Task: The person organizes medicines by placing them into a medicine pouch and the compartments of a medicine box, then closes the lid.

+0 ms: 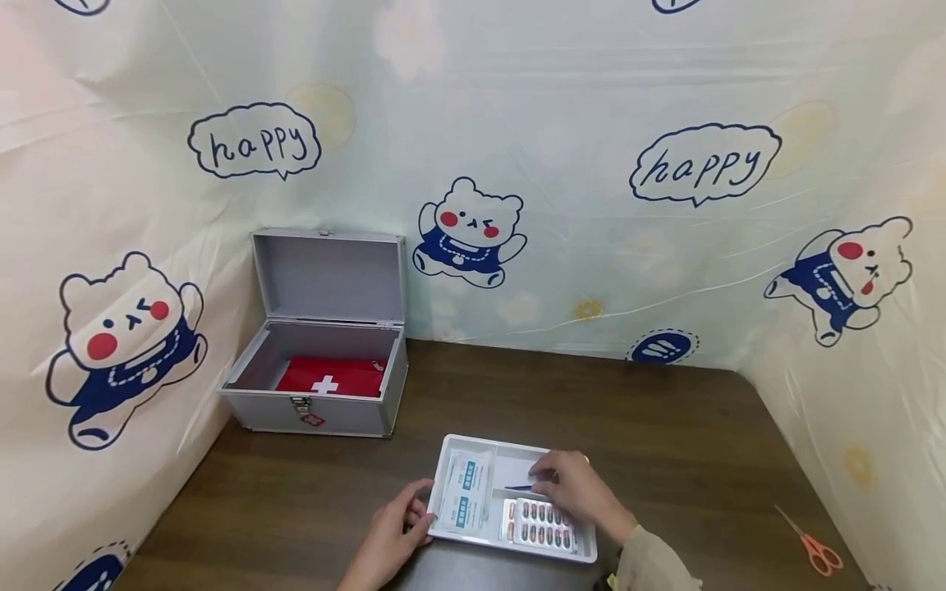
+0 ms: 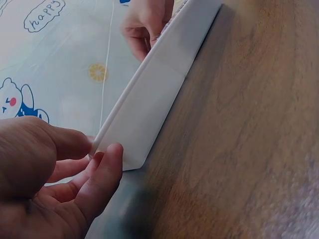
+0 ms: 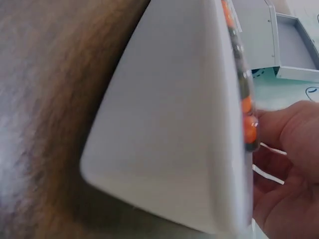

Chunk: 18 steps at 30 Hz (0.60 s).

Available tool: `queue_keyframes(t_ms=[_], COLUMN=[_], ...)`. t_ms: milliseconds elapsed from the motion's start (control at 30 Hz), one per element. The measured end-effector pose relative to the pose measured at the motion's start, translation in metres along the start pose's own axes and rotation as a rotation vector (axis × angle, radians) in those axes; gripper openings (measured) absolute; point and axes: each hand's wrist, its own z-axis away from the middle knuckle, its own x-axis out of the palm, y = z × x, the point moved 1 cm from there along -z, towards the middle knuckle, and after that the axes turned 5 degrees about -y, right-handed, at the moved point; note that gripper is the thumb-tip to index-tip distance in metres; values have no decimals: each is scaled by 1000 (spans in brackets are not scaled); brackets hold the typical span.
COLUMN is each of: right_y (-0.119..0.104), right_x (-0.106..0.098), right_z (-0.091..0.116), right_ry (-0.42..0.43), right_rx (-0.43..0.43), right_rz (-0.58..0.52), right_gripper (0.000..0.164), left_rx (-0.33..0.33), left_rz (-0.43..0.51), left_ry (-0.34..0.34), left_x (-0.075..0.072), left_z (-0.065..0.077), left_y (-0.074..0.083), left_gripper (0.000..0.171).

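A white divided tray lies on the table; my left hand grips its left end, thumb at the rim and fingertips against the outer wall in the left wrist view. My right hand reaches over the tray's right side into the upper right compartment. Its curled fingertips are at a thin dark-blue item, whose right end they cover. In the right wrist view, the tray wall hides those fingertips. Blister packs of capsules fill the lower right compartment. White packets with blue labels lie in the left one.
A silver case stands at the back left, lid raised, with a red pouch marked by a white cross inside. Orange-handled scissors lie near the table's right edge. Printed cloth encloses the table at the back and sides.
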Motion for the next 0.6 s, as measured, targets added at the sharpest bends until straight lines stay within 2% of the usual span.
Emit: queue_keyframes(t_ms=[100, 233, 400, 500, 600], right_y=[3, 4, 10, 22, 39], right_x=[2, 0, -16, -24, -30], right_z=[3, 15, 37, 51, 65], right_ry=[8, 86, 160, 259, 394], right_rx=[-3, -35, 59, 71, 21], right_rz=[-17, -25, -14, 37, 119], right_gripper=[10, 11, 17, 21, 26], left_rx=[13, -5, -32, -37, -35], left_rz=[0, -3, 11, 18, 12], left_ry=[8, -7, -33, -34, -29], left_x=[1, 1, 1, 0, -1], left_z=[0, 0, -2, -2, -3], left_y=[0, 2, 3, 3, 3], left_gripper=[45, 46, 48, 48, 47])
